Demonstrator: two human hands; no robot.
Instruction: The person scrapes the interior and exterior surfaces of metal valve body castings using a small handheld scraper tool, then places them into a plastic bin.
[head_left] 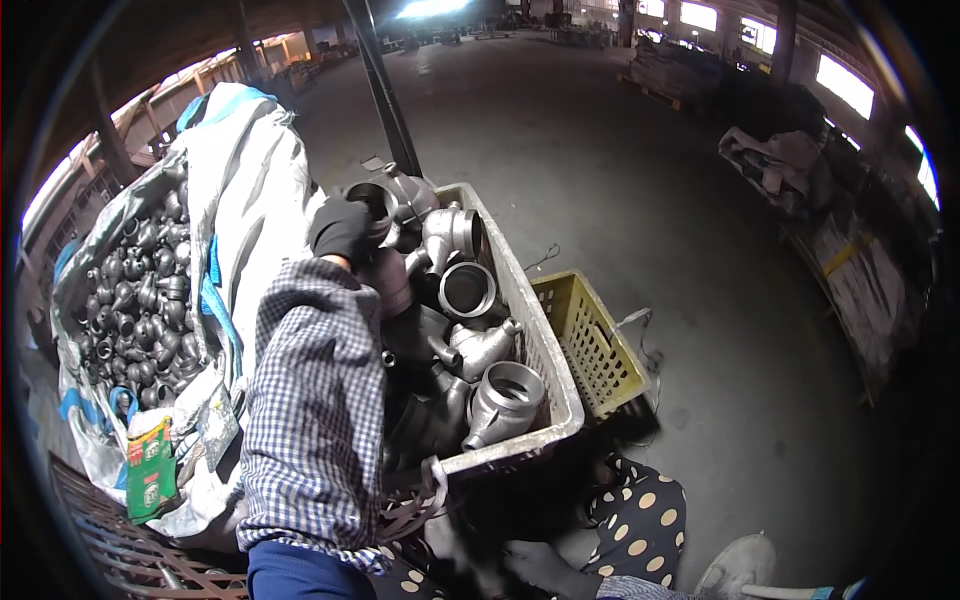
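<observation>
My left hand, in a dark glove with a checked sleeve, reaches to the far left corner of a pale plastic crate. Its fingers are closed at the edge of a grey metal pipe fitting with a round opening. Several similar fittings fill the crate, among them one with a wide ring mouth and one near the front corner. Low in the picture, my right hand, also gloved, rests in shadow by my dotted trousers; its fingers are too dark to make out.
A big white sack on the left holds many small dark fittings. Beside the crate stands a yellow perforated basket. A dark post rises behind the crate. Grey concrete floor stretches right, toward covered piles.
</observation>
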